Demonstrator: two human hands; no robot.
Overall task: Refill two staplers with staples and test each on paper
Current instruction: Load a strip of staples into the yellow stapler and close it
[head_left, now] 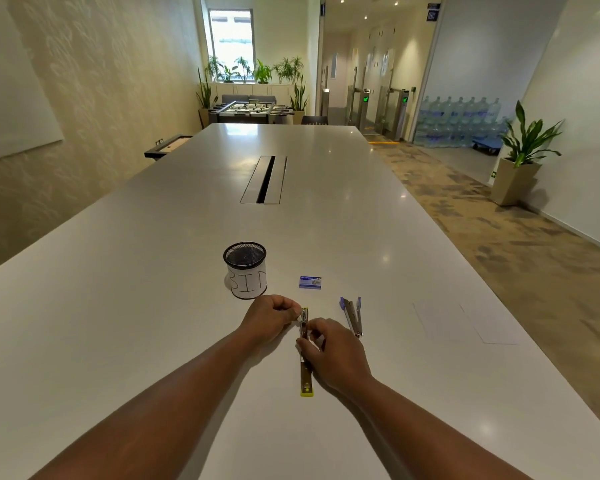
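Here the yellow stapler (306,355) lies opened flat on the white table (118,323), its long axis running near to far, between both hands. The left hand (269,318) pinches its far end; the right hand (333,353) curls round its middle from the right. The staple box (310,282) sits just beyond, far of the left hand, which is nearer it; the purple stapler (353,315) waits open to the right

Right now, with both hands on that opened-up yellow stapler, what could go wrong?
1. The left hand and right hand both pinch the opened yellow stapler, so a finger might get nipped or pricked.
2. The small blue staple box lies apart from the hands; loose staples could scatter across the glossy white table.
3. The purple stapler also lies open nearby, easy to bump.
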